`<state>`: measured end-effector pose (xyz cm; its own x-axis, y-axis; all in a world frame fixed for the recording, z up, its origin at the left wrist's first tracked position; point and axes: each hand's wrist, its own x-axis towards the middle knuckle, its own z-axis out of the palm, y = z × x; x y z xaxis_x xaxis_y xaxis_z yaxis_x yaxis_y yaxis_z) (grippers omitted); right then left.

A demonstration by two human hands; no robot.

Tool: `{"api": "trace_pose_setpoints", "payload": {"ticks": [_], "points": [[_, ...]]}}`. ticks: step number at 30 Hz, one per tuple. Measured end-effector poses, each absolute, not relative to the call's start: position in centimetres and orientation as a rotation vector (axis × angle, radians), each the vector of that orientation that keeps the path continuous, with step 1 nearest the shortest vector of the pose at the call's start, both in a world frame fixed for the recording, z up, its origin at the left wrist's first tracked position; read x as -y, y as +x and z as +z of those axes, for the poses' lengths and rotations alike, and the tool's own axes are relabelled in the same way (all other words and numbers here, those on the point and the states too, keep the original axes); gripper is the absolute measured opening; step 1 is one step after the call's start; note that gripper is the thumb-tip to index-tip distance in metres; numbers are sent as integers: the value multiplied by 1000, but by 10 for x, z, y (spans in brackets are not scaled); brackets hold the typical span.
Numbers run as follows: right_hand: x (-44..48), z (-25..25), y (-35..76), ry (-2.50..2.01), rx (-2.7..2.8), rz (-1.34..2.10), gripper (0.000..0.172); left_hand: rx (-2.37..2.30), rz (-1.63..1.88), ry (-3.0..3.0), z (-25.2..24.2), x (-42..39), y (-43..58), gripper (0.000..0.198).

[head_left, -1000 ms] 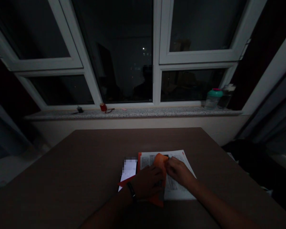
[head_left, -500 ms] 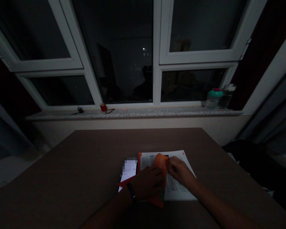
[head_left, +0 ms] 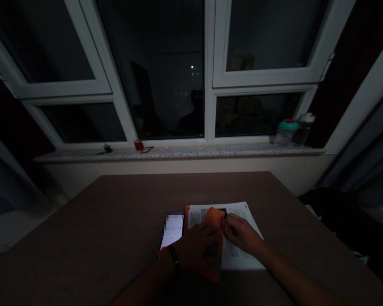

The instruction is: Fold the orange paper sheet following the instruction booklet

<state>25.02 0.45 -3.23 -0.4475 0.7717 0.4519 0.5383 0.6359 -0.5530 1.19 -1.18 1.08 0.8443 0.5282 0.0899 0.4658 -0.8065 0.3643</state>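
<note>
Near the middle of the brown wooden table (head_left: 121, 208), what is laid out from left to right?

A phone (head_left: 172, 226) is placed first (its screen is blurred, so this reading is tentative). Just right of it, a left hand (head_left: 198, 248) with a dark wristband (head_left: 173, 258) is laid over an orange folded leaflet (head_left: 215, 217). A right hand (head_left: 242, 234) is set against the leaflet's right edge. Under that hand, a white printed sheet (head_left: 242, 257) is spread on a red cover (head_left: 187, 216).

How is the leaflet oriented, and which hand is nearer to it?

Its long axis is seen running near to far, with its near end passing beyond the sheet's near edge. Its middle and near part are covered by the left hand, so that hand is judged the nearer. Its upper right edge is met by the right fingertips (head_left: 226, 227).

And what is the state of the fingers?

The right fingers are seen bunched together at that edge, though a pinch cannot be confirmed in this light. The left fingers (head_left: 207, 240) are seen lying over the orange paper, but whether they are spread or pressed together cannot be told.
</note>
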Motion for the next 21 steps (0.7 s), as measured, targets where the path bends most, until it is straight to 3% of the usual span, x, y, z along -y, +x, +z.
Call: {"api": "trace_pose_setpoints", "payload": {"ticks": [6,21], "points": [[2,-28,249,-850,2300,443,16,-784,289,2684,9,10,16,30],[-10,-34,248,-1133,2046,400,16,-781,318,2740,4,9,15,43]]}}
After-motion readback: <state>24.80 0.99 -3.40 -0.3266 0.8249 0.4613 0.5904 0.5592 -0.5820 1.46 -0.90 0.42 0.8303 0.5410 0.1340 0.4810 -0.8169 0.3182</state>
